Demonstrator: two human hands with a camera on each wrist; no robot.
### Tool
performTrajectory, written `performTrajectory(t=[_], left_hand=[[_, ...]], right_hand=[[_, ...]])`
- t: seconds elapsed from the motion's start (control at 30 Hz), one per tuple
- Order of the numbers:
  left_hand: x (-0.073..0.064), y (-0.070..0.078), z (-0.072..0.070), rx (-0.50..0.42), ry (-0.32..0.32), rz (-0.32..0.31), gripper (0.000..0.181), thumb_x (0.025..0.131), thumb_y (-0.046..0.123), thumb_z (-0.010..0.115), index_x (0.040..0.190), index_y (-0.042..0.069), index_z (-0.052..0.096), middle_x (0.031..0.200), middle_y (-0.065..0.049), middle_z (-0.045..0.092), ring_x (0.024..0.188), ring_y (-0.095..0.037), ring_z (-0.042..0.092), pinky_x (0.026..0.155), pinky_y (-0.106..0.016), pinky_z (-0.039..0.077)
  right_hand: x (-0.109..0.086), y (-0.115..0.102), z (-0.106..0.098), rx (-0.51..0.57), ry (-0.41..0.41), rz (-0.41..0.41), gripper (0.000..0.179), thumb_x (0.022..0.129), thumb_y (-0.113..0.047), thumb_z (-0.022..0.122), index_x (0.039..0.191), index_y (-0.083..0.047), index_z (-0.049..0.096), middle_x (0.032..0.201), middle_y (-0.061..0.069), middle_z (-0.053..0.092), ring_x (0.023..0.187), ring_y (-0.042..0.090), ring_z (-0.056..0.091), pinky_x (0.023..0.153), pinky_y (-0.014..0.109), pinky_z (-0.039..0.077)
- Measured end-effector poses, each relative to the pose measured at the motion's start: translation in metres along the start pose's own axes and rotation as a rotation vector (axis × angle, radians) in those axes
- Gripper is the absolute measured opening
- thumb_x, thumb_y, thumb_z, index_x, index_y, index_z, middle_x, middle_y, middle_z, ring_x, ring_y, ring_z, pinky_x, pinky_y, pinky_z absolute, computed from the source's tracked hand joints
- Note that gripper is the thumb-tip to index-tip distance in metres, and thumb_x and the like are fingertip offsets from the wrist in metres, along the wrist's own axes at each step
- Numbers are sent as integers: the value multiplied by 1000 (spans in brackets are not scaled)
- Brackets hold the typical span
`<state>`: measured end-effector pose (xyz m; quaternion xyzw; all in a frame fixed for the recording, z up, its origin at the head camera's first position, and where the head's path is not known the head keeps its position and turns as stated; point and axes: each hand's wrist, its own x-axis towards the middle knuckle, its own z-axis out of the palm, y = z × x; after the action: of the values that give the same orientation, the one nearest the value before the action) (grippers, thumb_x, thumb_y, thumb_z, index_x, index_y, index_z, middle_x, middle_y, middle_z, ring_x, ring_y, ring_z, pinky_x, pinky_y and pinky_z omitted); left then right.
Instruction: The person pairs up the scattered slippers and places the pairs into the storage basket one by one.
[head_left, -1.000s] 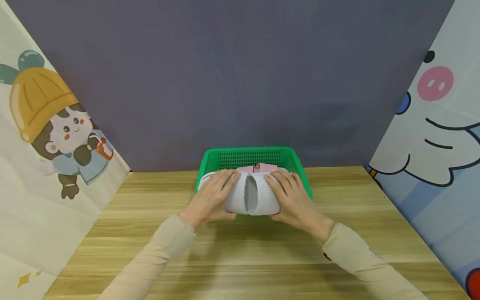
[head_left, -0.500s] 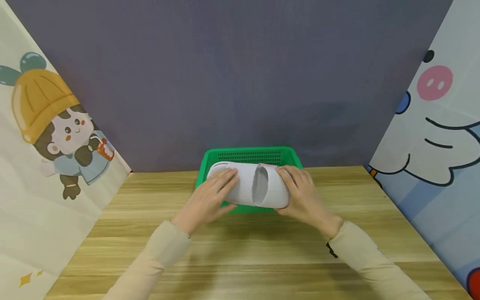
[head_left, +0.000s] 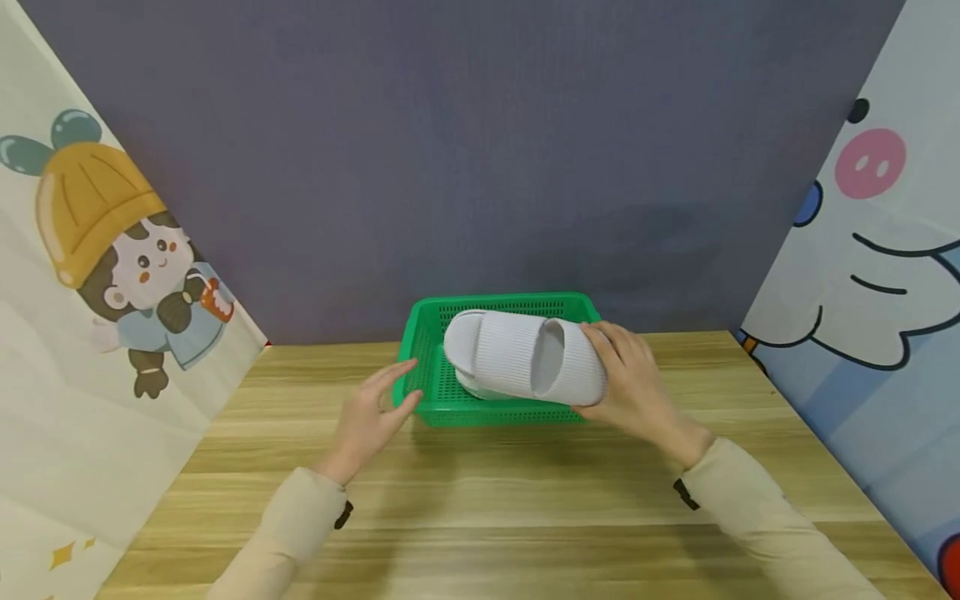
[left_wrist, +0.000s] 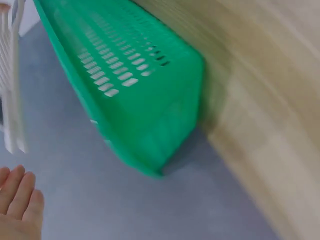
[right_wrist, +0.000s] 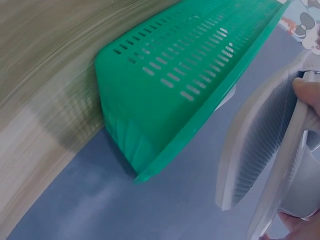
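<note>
My right hand (head_left: 637, 387) grips a pair of pale grey-white slippers (head_left: 506, 354) by the right end, thumb below and fingers over the top. The slippers are held over the green basket (head_left: 495, 414), tilted down to the right. Beneath the upper one, an edge of the second slipper shows. In the right wrist view the two slippers (right_wrist: 262, 142) lie against each other with a narrow gap. My left hand (head_left: 367, 423) holds nothing; its thumb and fingers are apart beside the basket's left end. The slippers hide much of the basket's inside.
A wood-grain table (head_left: 480, 508) carries the basket near its back edge. Behind rises a dark grey panel (head_left: 480, 167). Cartoon-printed cloths, a left one (head_left: 45, 400) and a right one (head_left: 825, 400), border the sides.
My left hand has let go of the slippers and drawn back to the left. The right hand has carried them rightward and slightly up; the pink pieces seen earlier are now hidden.
</note>
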<state>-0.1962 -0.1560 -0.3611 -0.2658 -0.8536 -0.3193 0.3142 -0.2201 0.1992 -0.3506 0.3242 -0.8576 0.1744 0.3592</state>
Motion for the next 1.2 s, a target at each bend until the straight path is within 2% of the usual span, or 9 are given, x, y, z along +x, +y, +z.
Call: performTrajectory(t=[0.07,0.13,0.2,0.3,0.57,0.67,0.83,1.0,1.2], left_hand=[[1,-10,-1,-90,-54,-183,41,80,14,68,120,5,60,121,-14,60,85,-24,65,77,-36,53],[3,-20,-2,-188,-112,-336,42,85,18,64,125,7,56,127,-13,56,116,-32,53,95,-45,46],[5,-27,-4,-279,-162,-454,46,88,21,60,130,7,51,134,-13,50,124,-33,45,103,-48,37],[9,-30,-7,-356,-212,-556,50,91,21,55,136,5,42,140,-16,41,129,-35,38,108,-48,30],[-3,-70,18,-376,-266,-662,66,89,25,58,144,8,26,147,-15,29,135,-33,29,110,-47,26],[-6,-73,23,-396,-252,-688,67,89,22,58,144,6,24,143,-19,36,131,-34,35,106,-47,33],[-10,-75,28,-469,-219,-720,65,89,18,57,144,4,24,134,-24,45,119,-34,50,92,-43,48],[-10,-76,31,-486,-213,-740,66,90,22,57,144,6,24,138,-23,41,123,-33,46,94,-43,46],[-8,-76,37,-495,-212,-729,65,90,19,56,144,2,24,138,-25,39,123,-35,45,95,-42,46]], right_hand=[[0,4,-2,4,-1,10,111,38,-30,90,133,-1,39,122,23,46,112,40,44,90,59,36],[0,6,-3,4,-4,13,112,38,-30,90,133,-1,39,123,24,45,112,40,43,90,59,36],[2,8,-4,4,-7,13,113,38,-30,90,133,-1,38,123,25,45,112,41,43,91,59,35],[3,11,-5,0,-8,7,113,38,-30,91,133,0,38,123,25,45,112,42,42,91,59,35],[4,14,-5,-7,-35,-11,112,38,-31,91,133,1,39,124,25,44,112,42,43,92,60,35],[5,16,-5,-5,-50,-4,113,38,-31,91,133,1,38,124,24,44,112,42,43,92,60,35],[9,21,-6,21,-89,43,113,40,-31,90,134,3,37,126,26,43,113,44,42,92,61,35],[19,27,-9,82,-142,145,111,44,-30,89,136,3,36,130,28,41,116,45,40,92,62,34],[38,37,-14,153,-240,275,112,50,-28,88,141,-2,28,137,26,35,122,44,35,91,63,34]])
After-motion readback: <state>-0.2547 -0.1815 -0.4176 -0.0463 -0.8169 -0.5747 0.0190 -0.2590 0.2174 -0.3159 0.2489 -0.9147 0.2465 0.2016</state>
